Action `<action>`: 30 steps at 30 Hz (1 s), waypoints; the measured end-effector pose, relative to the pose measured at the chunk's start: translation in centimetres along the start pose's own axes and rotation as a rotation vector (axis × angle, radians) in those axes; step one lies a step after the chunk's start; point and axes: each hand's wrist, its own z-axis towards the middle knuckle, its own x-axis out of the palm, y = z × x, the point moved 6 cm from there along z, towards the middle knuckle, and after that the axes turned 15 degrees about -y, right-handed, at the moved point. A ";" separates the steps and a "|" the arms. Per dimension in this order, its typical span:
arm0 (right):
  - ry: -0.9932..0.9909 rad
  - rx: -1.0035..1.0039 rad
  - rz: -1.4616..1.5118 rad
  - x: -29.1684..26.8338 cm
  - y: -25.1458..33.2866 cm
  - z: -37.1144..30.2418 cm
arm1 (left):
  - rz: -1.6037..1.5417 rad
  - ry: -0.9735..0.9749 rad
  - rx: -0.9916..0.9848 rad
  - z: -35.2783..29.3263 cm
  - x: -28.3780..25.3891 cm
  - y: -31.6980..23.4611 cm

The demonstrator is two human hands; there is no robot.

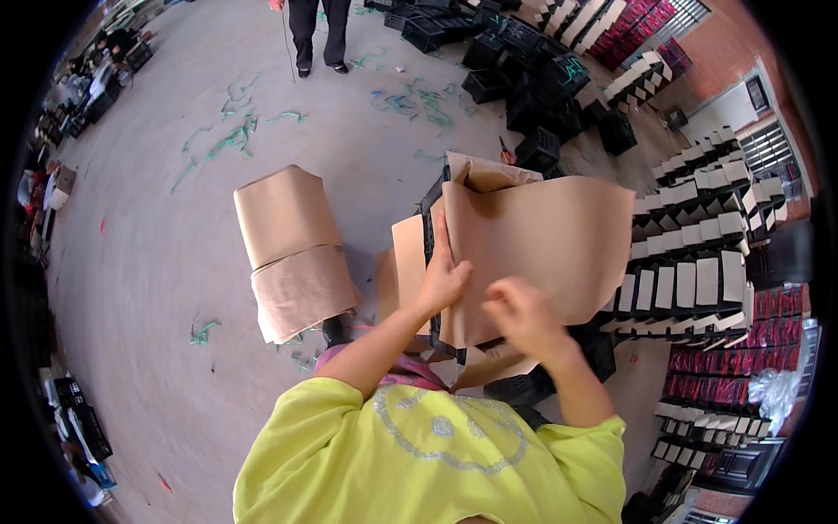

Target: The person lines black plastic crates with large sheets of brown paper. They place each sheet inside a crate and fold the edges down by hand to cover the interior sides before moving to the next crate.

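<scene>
In front of me a black plastic crate (428, 225) is lined with brown paper. A large brown paper sheet (550, 249) spreads over it and sticks out past the right side. At the crate's left rim, my left hand (445, 278) pinches the paper's edge against the wall, its index finger stretched along the rim. My right hand (524, 316), smeared by motion, is over the lower part of the sheet with its fingers bent. Whether it touches the paper is unclear.
Two stacks of folded brown paper (292, 218) lie to the left. Black crates (524, 87) are heaped at the far right. Paper-lined crates (690, 284) stand in rows on the right. Green strapping scraps (236, 135) litter the floor. A person (319, 31) stands at the far side.
</scene>
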 end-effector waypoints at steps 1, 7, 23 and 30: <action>0.057 0.011 -0.103 2.4 -0.2 -0.6 | -0.037 0.031 0.013 0.0 0.7 0.0; 0.274 0.504 0.325 7.1 -4.0 -1.7 | -0.185 0.054 -0.173 -0.1 0.0 1.7; 0.032 0.302 0.625 9.6 -6.9 3.4 | -0.098 0.040 -0.131 -0.2 -0.2 2.6; 0.601 0.370 0.270 6.4 -3.5 -4.0 | 0.265 -0.032 0.075 0.7 -0.4 -0.9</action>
